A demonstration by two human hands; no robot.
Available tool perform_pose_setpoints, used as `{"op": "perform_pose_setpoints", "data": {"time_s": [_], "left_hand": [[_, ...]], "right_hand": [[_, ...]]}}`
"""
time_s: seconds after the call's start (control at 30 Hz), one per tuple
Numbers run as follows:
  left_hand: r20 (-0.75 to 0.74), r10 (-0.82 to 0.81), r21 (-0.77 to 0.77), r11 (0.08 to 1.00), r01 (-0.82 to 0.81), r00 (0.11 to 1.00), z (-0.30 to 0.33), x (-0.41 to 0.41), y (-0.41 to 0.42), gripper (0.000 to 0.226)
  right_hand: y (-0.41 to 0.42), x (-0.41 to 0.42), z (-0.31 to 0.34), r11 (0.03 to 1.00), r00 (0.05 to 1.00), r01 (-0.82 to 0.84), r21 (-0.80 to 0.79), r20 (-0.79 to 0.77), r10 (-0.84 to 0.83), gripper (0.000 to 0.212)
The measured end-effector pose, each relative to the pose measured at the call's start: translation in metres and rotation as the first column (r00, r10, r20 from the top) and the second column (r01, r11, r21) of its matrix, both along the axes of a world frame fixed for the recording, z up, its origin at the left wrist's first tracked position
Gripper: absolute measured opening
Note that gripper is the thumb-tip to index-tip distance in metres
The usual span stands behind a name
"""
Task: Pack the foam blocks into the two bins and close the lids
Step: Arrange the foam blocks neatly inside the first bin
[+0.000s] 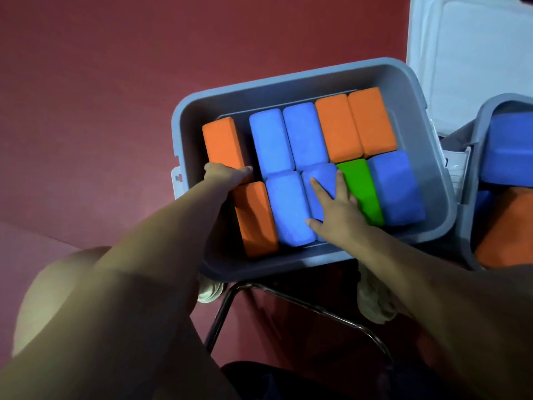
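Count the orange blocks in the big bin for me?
4. Two side by side at the back right, one at the back left, one at the front left. More may hide underneath.

A dull red floor (86,82) fills the scene. Near, a metal chair frame (288,301) stands on it. Light is dim.
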State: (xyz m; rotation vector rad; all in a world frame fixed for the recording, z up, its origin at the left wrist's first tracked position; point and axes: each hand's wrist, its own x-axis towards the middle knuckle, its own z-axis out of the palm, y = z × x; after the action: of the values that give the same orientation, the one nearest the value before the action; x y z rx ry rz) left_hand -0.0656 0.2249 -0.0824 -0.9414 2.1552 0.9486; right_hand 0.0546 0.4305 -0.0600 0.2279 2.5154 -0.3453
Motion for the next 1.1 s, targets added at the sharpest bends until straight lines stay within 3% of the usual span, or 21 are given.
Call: {"op": "perform_pose_setpoints", "data": {"time_s": [0.37, 0.67, 0.8, 0.93, 1.03, 1.1], "left_hand": [[-0.083, -0.214, -0.058, 0.976, 0.210, 0.973, 0.002, -0.001, 0.011, 0.096], [0.032, -0.143, -0.010, 0.990, 0.143, 0.989, -0.004, -0.014, 0.017, 0.100], [0.019, -0.193, -0.076, 0.978, 0.194, 0.981, -0.009, -0.014, 0.021, 0.093], [0.026, -0.243, -0.154, 0.957, 0.244, 0.970, -0.001, 0.001, 0.029, 0.082], [0.073, -0.372, -0.170, 0.910, 0.379, 0.925, 0.010, 0.023, 0.023, 0.066], [0.106, -0.438, -0.167, 0.877, 0.450, 0.893, 0.020, 0.043, 0.014, 0.058]], "right_hand": [[-0.002, -0.001, 0.002, 1.000, 0.999, -0.021, -0.008, 0.048, 0.021, 0.093], [-0.001, -0.012, -0.001, 0.996, 0.989, -0.067, 0.058, 0.134, 0.059, 0.094], [0.001, -0.031, 0.003, 0.964, 0.951, -0.222, 0.143, 0.248, 0.183, 0.097], [0.006, -0.066, 0.033, 0.876, 0.841, -0.466, 0.127, 0.371, 0.393, 0.091], [0.016, -0.027, 0.038, 0.924, 0.882, -0.376, 0.070, 0.331, 0.334, 0.090], [0.026, 0.012, 0.028, 0.979, 0.946, -0.204, 0.004, 0.257, 0.197, 0.088]]}}
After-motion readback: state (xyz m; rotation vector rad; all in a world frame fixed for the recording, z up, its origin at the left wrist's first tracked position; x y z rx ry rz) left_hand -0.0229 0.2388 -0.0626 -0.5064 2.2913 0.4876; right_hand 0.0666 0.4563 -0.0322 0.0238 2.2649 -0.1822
